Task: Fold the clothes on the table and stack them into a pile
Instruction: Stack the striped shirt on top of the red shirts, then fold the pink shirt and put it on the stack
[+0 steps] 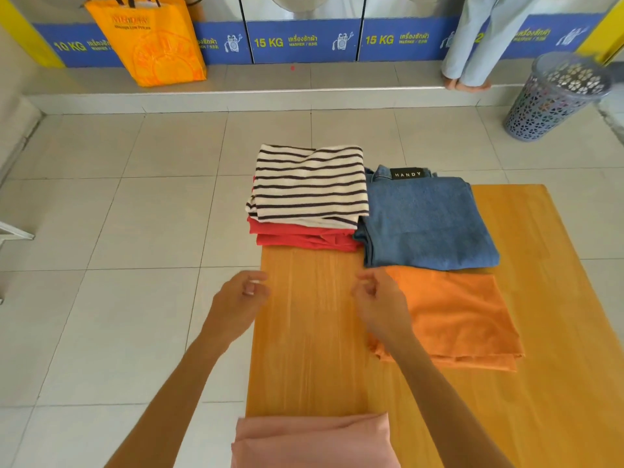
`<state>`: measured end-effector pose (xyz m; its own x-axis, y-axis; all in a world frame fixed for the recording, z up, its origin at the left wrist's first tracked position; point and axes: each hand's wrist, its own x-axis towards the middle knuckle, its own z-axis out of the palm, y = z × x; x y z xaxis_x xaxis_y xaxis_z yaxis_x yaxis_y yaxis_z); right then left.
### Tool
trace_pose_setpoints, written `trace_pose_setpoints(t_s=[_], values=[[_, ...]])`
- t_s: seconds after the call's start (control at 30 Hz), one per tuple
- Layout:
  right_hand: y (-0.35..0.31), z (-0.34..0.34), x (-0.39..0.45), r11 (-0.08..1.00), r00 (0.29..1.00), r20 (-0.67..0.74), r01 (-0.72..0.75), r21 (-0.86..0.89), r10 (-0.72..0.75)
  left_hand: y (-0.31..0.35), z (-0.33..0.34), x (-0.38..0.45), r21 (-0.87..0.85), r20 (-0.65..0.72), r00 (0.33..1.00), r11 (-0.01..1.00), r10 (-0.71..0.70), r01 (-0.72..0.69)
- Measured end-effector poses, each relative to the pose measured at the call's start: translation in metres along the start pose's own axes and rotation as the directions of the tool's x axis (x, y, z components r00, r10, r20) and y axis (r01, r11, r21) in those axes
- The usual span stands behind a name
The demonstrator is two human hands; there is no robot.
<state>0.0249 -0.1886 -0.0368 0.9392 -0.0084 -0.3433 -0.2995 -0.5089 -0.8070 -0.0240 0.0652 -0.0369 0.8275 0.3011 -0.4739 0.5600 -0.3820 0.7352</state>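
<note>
Head view: long orange-brown wooden table (304,332) runs from 6 o'clock up to centre. Folded cream top w/ dark navy stripes (309,185) sits at approx 12 o'clock of the tabletop, stacked on a folded red cotton garment (304,238), whose edge shows at the stack's 6 o'clock side. Folded blue denim jeans w/ black "HANDY" label (425,224) lie just beside that stack, at its 3 o'clock, touching it. Folded orange fabric piece (456,315) lies at the jeans' 6 o'clock, edges meeting. Folded pale pink cloth (314,440) at the table's 6 o'clock end, partly cut off by frame. Left hand (238,300) hovers over the table's 9 o'clock edge, fingers loosely curled, gripping nothing. Right hand (378,300) hovers above the orange piece's 9 o'clock edge, fingers loosely curled too, nothing held. Bkgd: orange printed shopping bag (148,42) at 11 o'clock, grey perforated plastic laundry basket (557,96) at 2 o'clock, blue-panelled washers (304,42) along 12 o'clock, a person's pale trouser legs (479,38) at 1 o'clock.
</note>
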Motion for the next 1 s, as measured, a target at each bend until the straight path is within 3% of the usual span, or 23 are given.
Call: trace_pose_setpoints(t_s=[0.17,0.37,0.5,0.57,0.63,0.77,0.93,1.0], values=[[0.060,-0.001,-0.107,0.995,0.996,0.063,-0.060,-0.078,0.065,-0.057,0.025,-0.103,-0.031,0.083,0.992,0.995,-0.093,0.096],[0.108,0.003,-0.188,0.949,0.999,-0.029,-0.032,-0.314,0.024,-0.107,0.045,-0.171,0.130,0.030,0.996,0.989,-0.080,0.075],[0.111,0.003,-0.209,0.927,0.994,0.012,-0.098,-0.363,0.110,-0.122,0.056,-0.194,0.289,-0.106,0.992,0.952,-0.075,0.103],[0.110,0.006,-0.214,0.910,0.989,0.011,-0.130,-0.395,0.147,-0.127,0.059,-0.200,0.269,-0.143,0.982,0.949,-0.127,0.162],[0.111,0.011,-0.219,0.880,0.983,-0.007,-0.167,-0.445,0.182,-0.131,0.060,-0.202,0.212,-0.079,0.971,0.948,-0.227,0.239],[0.119,0.016,-0.223,0.851,0.976,0.049,-0.158,-0.501,0.210,-0.134,0.062,-0.206,0.363,0.035,0.964,0.902,-0.265,0.235],[0.131,0.020,-0.220,0.835,0.964,0.123,-0.137,-0.533,0.237,-0.141,0.063,-0.204,0.426,0.029,0.980,0.889,-0.197,0.167],[0.134,0.020,-0.218,0.843,0.966,0.125,-0.131,-0.522,0.227,-0.141,0.064,-0.203,0.400,-0.099,0.990,0.907,-0.100,0.132]])
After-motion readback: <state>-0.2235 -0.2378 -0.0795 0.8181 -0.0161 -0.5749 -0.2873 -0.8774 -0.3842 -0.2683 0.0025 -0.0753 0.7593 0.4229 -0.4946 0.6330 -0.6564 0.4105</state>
